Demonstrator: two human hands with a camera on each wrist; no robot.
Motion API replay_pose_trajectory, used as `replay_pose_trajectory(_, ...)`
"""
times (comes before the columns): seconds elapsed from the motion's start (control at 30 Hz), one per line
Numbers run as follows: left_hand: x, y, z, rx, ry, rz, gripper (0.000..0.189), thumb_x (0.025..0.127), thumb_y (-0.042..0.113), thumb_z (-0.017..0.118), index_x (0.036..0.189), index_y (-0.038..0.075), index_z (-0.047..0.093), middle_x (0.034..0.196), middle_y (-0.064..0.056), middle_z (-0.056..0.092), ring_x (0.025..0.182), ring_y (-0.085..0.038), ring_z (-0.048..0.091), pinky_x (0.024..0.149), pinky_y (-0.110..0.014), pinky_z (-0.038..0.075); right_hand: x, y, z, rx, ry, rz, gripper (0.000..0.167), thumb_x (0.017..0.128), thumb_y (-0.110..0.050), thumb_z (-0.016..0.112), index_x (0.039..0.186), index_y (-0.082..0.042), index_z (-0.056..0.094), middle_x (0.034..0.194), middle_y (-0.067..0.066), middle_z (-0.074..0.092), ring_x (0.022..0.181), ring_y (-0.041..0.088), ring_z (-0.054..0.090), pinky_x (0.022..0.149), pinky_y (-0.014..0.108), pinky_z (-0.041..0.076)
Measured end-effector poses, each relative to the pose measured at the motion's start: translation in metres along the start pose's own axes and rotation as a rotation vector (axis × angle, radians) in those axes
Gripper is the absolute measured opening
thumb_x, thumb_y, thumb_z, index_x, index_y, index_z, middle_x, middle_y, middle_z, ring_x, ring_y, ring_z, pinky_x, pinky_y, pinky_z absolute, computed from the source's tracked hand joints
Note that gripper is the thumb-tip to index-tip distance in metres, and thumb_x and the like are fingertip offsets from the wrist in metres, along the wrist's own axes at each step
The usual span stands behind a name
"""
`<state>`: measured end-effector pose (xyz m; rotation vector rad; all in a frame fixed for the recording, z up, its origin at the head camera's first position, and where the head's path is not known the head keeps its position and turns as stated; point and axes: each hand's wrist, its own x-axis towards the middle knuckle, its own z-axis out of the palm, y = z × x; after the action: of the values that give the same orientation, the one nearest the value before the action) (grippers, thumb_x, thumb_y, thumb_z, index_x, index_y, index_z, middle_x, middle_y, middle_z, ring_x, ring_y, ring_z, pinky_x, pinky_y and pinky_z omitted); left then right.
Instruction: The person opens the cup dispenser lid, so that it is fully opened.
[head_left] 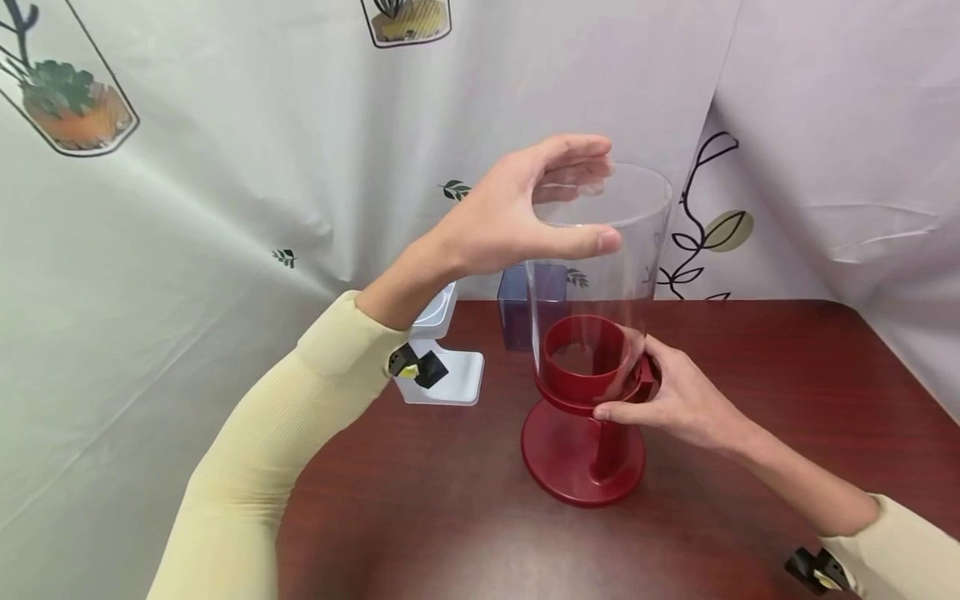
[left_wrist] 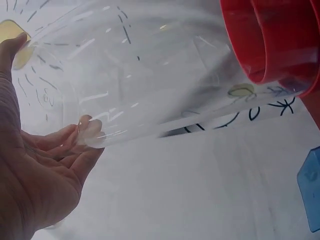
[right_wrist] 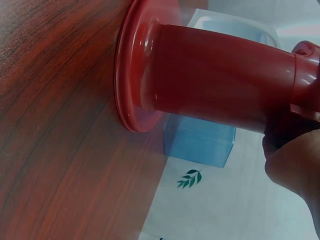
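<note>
Clear cylinder: roughly upright, lower end at collar of red stand. Judged light, stiff and slick; possibly brittle, with likely risk of cracking under hard squeezing or knocking. Best held gently across opposite walls near upper end, with stand steadied at collar. Lies at four o'clock from left hand, thumb and fingers curved across upper end; at eleven o'clock from right hand, clamped on stand's collar. Hands well apart.
</note>
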<state>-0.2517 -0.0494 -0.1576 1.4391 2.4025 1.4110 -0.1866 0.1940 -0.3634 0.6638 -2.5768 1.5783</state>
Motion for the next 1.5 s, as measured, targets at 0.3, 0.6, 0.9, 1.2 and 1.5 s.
replay_pose_trajectory(0.3,-0.003,0.003,0.000,0.032,0.002,0.014,0.086,0.083,0.029,0.088,0.156,0.006,0.048,0.148,0.003,0.060,0.133,-0.002,0.055,0.113,-0.020,0.041,0.001,-0.001,-0.001,0.008,-0.010,0.001,0.081,0.083,-0.026,0.093,0.151,-0.017,0.050,0.131,0.004,0.068,0.107,0.026,0.068,0.080,0.036,0.064)
replay_pose_trajectory(0.6,0.003,-0.003,-0.005,-0.014,-0.025,-0.027,0.083,0.088,0.025,0.084,0.158,0.004,0.045,0.152,0.001,0.057,0.136,-0.004,0.055,0.112,-0.018,0.041,0.000,0.000,0.001,0.014,-0.001,0.004,0.078,0.083,-0.025,0.093,0.148,-0.013,0.052,0.128,0.005,0.070,0.105,0.026,0.069,0.080,0.036,0.064)
replay_pose_trajectory(0.9,0.002,0.000,-0.002,-0.018,-0.010,-0.006,0.083,0.086,0.025,0.086,0.156,0.004,0.047,0.149,0.001,0.059,0.134,-0.002,0.055,0.112,-0.018,0.041,0.000,0.000,-0.001,-0.021,0.015,-0.011,0.078,0.082,-0.025,0.094,0.147,-0.013,0.054,0.124,0.004,0.071,0.100,0.024,0.069,0.077,0.035,0.064)
replay_pose_trajectory(1.2,-0.008,0.009,0.006,0.045,0.004,0.043,0.087,0.082,0.026,0.090,0.155,0.005,0.049,0.147,0.002,0.061,0.132,-0.002,0.055,0.114,-0.019,0.039,-0.002,0.001,-0.003,-0.039,0.005,-0.015,0.086,0.082,-0.026,0.095,0.155,-0.019,0.049,0.123,0.002,0.071,0.100,0.021,0.069,0.077,0.035,0.063)
replay_pose_trajectory(1.5,0.002,0.003,0.000,0.029,-0.020,0.015,0.082,0.087,0.028,0.085,0.156,0.004,0.047,0.150,0.001,0.059,0.134,-0.002,0.055,0.112,-0.018,0.041,-0.004,-0.001,-0.002,-0.023,0.015,-0.005,0.081,0.082,-0.026,0.094,0.150,-0.016,0.052,0.125,0.003,0.070,0.100,0.024,0.068,0.076,0.036,0.064)
